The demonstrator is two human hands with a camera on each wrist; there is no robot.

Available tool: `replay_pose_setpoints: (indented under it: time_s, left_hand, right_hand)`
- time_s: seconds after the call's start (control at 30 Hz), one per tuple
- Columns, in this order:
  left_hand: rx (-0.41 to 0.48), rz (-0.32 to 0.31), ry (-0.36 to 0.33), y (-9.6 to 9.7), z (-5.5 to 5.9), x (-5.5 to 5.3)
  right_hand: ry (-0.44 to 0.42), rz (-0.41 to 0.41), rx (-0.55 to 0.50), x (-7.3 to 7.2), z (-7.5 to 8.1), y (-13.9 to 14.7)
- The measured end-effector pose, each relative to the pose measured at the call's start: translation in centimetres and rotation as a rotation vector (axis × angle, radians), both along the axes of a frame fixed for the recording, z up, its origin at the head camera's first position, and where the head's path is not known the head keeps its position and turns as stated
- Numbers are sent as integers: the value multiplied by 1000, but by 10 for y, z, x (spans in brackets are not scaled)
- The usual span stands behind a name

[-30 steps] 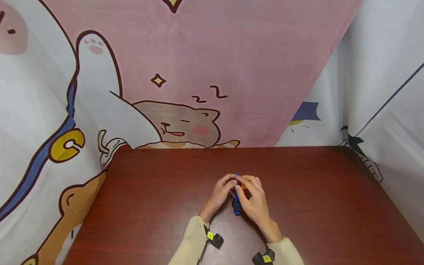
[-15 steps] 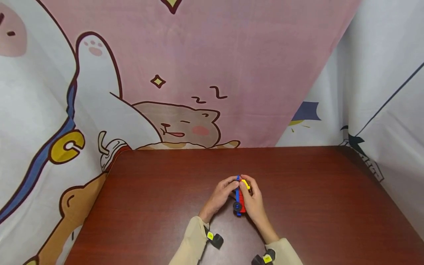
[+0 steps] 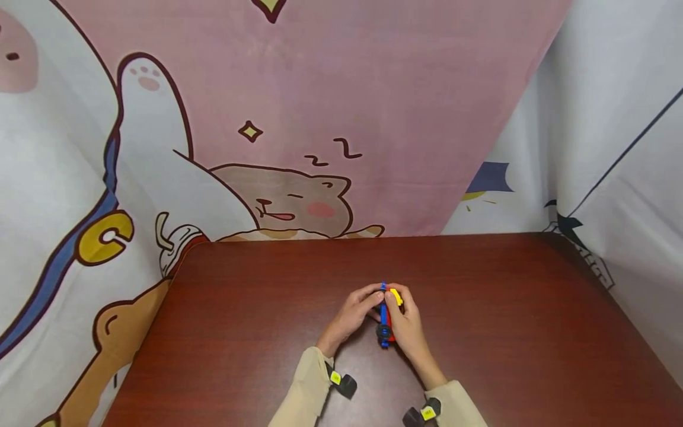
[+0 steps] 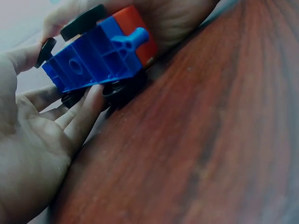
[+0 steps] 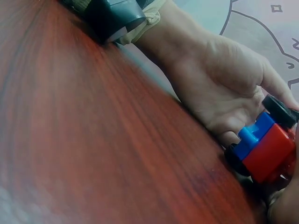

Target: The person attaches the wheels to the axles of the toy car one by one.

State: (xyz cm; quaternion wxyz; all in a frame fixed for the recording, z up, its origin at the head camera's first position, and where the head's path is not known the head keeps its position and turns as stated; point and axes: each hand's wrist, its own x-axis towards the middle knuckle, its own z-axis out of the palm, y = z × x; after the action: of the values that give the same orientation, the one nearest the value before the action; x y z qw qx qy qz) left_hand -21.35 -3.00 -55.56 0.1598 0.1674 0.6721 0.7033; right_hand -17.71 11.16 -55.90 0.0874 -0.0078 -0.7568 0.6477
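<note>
Both hands hold a small toy car, tipped on its side above the table in the head view. Its blue chassis (image 4: 93, 58) has black wheels (image 3: 384, 332) and a hitch-like stub at one end. Against the chassis sits a red body (image 5: 271, 154), and a yellow piece (image 3: 395, 296) shows near the far end. My left hand (image 3: 352, 311) pinches the car's far end by the wheels, thumb on one side and fingers on the other. The right hand (image 3: 408, 326) grips the red body from the right, its thumb along the top. Fingers hide part of the body.
A brown wooden table (image 3: 256, 332) lies under the hands. Behind it hangs a pink and white cloth (image 3: 416, 118) with cartoon animals, which also covers the sides. Black wrist cameras (image 3: 344, 385) are strapped over the beige sleeves (image 3: 301, 385).
My right hand has shifted its fingers back over the red body, uncovering the yellow piece. The car has rolled slightly in the hands. The left hand keeps nearly the same hold.
</note>
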Motion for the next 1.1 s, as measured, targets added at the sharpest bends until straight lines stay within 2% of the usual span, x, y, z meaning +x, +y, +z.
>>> replay_pose_setpoints:
  time_s: [0.2,0.33,0.4,0.5,0.57,0.6,0.7,0.83,0.9,1.0,1.1]
  left_hand:
    - [-9,31,-1,2,-1,1]
    - [-1,89,-23,5,0,1]
    - [67,138,-81,5,0,0]
    - [238,213,-186,2,2,-1]
    - [337,237,-240,-1,2,-2]
    - [377,238,-251,-1,2,-2]
    - [411,223,-234,-2,1,-2]
    - [448,174,-187,-1,0,-2]
    - [458,140,-183,0,-1,-2]
    - [441,110,-192,1,-2,-1]
    - [398,141,-198,3,-2,0]
  right_hand:
    - [4,7,-19,1,5,-2]
    - [14,-8,-72,1,3,-2]
    - [28,-16,-120,0,1,-2]
    - [66,-9,-191,0,-1,-2]
    - [77,6,-204,0,-2,-3]
    - [74,15,-203,0,-2,-3]
    - [49,30,-172,0,-2,-4]
    - [26,58,-141,2,-1,-3]
    - [28,100,-148,2,-2,-3]
    - [50,187,-211,3,-2,-3]
    - [69,224,-290,3,-2,-3]
